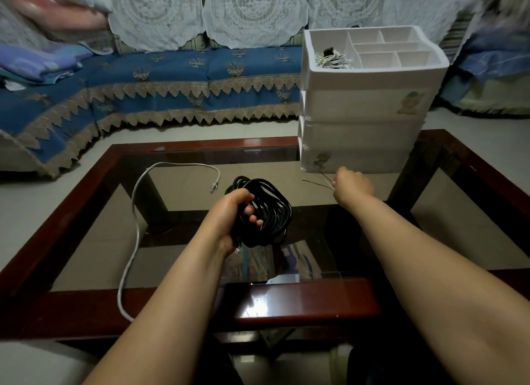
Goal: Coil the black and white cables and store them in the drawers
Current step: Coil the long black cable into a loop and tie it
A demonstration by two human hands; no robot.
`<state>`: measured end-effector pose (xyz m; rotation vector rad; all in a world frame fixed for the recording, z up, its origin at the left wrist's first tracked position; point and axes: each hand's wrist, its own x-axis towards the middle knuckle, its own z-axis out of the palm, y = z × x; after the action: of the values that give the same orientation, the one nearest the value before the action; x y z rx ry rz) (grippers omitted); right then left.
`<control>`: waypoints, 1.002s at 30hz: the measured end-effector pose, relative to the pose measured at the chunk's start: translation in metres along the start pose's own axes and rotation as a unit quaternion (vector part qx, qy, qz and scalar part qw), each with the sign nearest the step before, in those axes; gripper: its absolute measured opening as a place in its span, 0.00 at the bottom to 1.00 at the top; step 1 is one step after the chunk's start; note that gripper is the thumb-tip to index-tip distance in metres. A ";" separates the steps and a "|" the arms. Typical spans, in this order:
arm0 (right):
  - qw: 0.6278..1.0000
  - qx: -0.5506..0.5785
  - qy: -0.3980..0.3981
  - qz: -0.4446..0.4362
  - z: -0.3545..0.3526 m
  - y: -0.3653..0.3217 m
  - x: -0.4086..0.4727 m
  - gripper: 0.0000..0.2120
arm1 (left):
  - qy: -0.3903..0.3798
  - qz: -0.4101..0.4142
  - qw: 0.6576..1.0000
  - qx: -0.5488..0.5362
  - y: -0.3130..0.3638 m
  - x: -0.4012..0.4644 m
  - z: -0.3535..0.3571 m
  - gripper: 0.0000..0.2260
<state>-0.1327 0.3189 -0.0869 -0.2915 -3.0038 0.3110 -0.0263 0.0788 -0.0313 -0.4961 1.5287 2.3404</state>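
The coiled black cable [262,211] hangs as a thick oval bundle in the left hand [233,212], whose grip is closed through the loops, above the middle of the glass-topped, red-wood-framed bench [304,304]; the coil's long axis runs from about eleven o'clock to five o'clock. The white drawer unit of stacked plastic drawers [364,132] stands at about one o'clock from the coil, at the bench's far right corner, so the right hand [351,185] is nearer it. That hand is closed just in front of the lowest drawer, pinching thin wires or ties [317,183]; what they are I cannot tell. The top tray already holds a pale bundle. The loose white cable [137,224] lies uncoiled at nine o'clock, well clear of the path. Nothing stands between coil and drawers.
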 end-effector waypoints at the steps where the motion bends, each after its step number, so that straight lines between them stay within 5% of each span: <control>1: 1.000 0.027 -0.005 -0.008 -0.004 -0.002 -0.003 0.11 | -0.006 -0.001 1.000 0.005 0.000 0.001 -0.001 0.13; 5: 0.967 0.250 -0.043 -0.041 -0.037 -0.027 -0.019 0.12 | -0.012 -0.010 1.000 0.013 -0.001 0.002 -0.001 0.16; 7: 0.900 0.426 -0.087 -0.041 -0.062 -0.048 -0.042 0.11 | -0.025 -0.014 0.999 0.022 -0.001 0.001 0.001 0.20; 9: 0.858 0.489 -0.143 -0.065 -0.083 -0.064 -0.073 0.10 | -0.046 -0.020 0.999 0.016 -0.001 -0.001 0.002 0.24; 14: 0.914 0.331 -0.179 -0.150 -0.084 -0.086 -0.134 0.06 | -0.063 -0.011 0.997 0.049 -0.006 -0.007 0.008 0.25; 20: 0.937 0.242 -0.166 -0.192 -0.083 -0.082 -0.144 0.01 | -0.106 -0.019 0.983 0.147 -0.005 -0.011 0.002 0.21; 26: 0.941 0.178 -0.096 -0.270 -0.094 -0.071 -0.138 0.31 | -0.226 -0.019 0.917 0.328 0.004 -0.024 -0.006 0.25; 28: 0.916 0.209 -0.163 -0.300 -0.095 -0.071 -0.135 0.38 | -0.264 -0.016 0.901 0.344 0.004 -0.030 -0.005 0.25; 30: 0.881 0.259 -0.249 -0.307 -0.094 -0.071 -0.134 0.34 | -0.278 -0.002 0.891 0.359 0.002 -0.033 -0.004 0.24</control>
<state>-0.0032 0.2421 0.0077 0.8965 -3.0741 1.2238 0.0024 0.0721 -0.0164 0.3253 1.8810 1.5109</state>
